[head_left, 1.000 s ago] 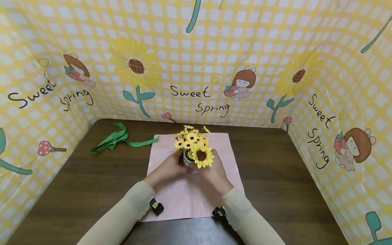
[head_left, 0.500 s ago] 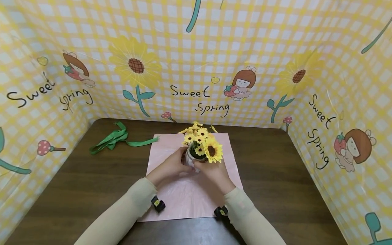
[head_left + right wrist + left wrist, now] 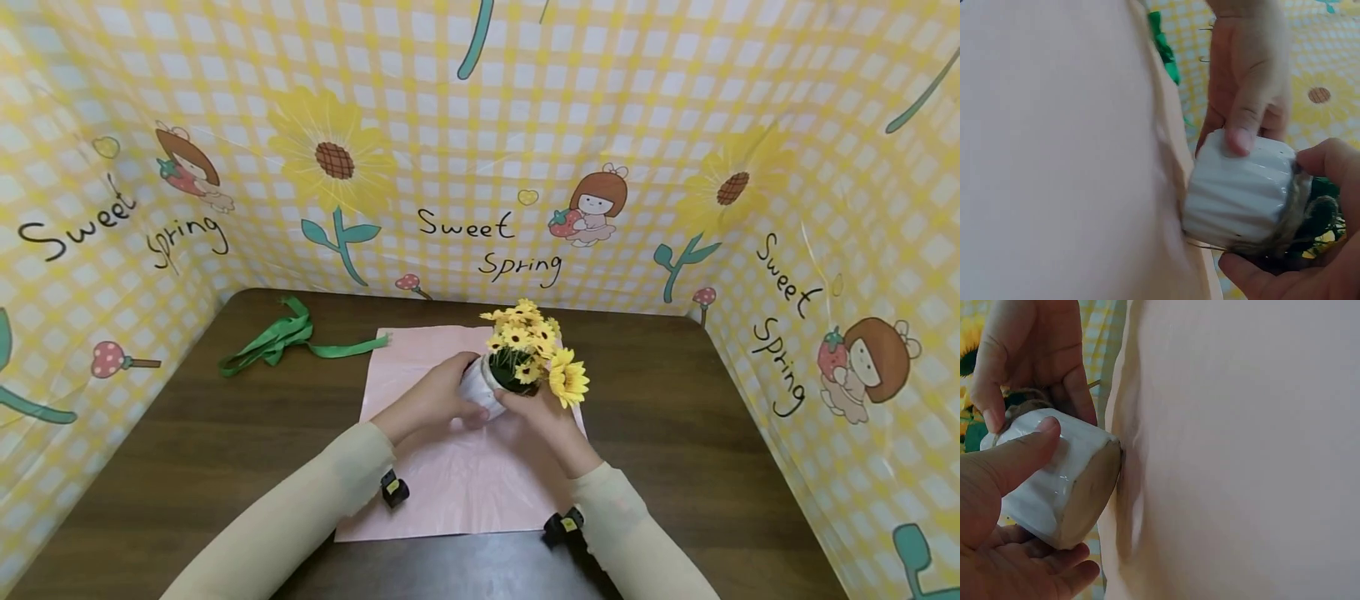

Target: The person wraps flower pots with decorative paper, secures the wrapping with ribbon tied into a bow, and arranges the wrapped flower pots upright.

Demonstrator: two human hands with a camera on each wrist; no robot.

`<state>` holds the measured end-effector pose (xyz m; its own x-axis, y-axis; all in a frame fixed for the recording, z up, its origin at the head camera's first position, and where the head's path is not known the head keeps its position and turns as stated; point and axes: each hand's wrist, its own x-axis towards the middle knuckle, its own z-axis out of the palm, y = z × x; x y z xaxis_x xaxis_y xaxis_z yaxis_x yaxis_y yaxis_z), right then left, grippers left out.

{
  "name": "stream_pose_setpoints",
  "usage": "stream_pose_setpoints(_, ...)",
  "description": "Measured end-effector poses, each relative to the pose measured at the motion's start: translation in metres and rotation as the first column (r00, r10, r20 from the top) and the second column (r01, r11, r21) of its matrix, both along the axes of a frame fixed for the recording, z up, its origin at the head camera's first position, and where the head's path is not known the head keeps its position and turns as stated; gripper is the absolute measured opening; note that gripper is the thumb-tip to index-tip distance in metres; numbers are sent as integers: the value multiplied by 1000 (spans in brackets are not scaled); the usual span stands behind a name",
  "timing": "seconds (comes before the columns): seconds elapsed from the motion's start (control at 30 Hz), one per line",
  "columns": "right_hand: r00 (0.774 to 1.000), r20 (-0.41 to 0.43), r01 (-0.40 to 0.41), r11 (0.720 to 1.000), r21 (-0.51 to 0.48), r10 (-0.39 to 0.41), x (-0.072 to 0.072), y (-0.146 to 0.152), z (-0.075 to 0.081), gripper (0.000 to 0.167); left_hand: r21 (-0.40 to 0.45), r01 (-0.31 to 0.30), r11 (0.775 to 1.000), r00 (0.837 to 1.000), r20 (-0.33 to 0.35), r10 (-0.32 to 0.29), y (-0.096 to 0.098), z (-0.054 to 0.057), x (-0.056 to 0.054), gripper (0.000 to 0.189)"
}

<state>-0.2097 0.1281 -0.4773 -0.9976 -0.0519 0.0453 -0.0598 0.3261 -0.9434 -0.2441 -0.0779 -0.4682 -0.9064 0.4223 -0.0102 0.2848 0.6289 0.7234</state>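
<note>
Both hands hold a white ceramic flower pot (image 3: 477, 393) of yellow flowers, tipped so the blooms lean to the right. My left hand (image 3: 429, 398) grips the pot's body, its thumb across the side in the left wrist view. At the rim, where twine (image 3: 1294, 215) is wound, my right hand (image 3: 553, 427) pinches with thumb and fingers. Small daisy-like flowers (image 3: 522, 335) and one larger sunflower (image 3: 567, 379) spread above green foliage. The pot's beige base (image 3: 1092, 494) faces the pink sheet (image 3: 465, 492), with its edge right at the sheet in the left wrist view.
A tangled green ribbon (image 3: 277, 335) lies at the back left, its tail reaching the pink sheet's corner. Dark wooden table (image 3: 675, 433) surrounds the sheet. Yellow checked cloth walls (image 3: 480, 167) stand at the back and both sides.
Held in both hands, the pot has moved right and tilted further, so more of its white side shows. Both hands shifted right with it. The ribbon and sheet stayed put.
</note>
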Motion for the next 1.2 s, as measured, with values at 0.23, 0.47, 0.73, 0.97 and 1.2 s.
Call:
stream_pose_setpoints(0.23, 970, 242, -20, 999, -31, 27, 2, 22, 5, 105, -106, 42, 994, 993, -102, -53, 11, 9, -9, 89)
stream_pose_setpoints(0.47, 859, 359, -365, 928, -68, 365, 8, 46, 20, 36, -130, 54, 990, 994, -87, -66, 22, 9, -15, 86)
stream_pose_setpoints(0.73, 788, 209, -615, 747, 252, 579, 36, 33, 56, 28, -141, 97, 985, 988, -102, -112, 26, 10, -16, 65)
stream_pose_setpoints(0.97, 809, -254, -340, 774, 534, 530, 40, 4, 95, 46, -179, 157, 971, 955, -224, -196, 29, 23, -11, 59)
stream_pose_setpoints(1.2, 860, -145, -195, 577, 793, 490, 15, -3, 104, 68, -180, 143, 973, 965, -192, -177, 41, 25, -10, 80)
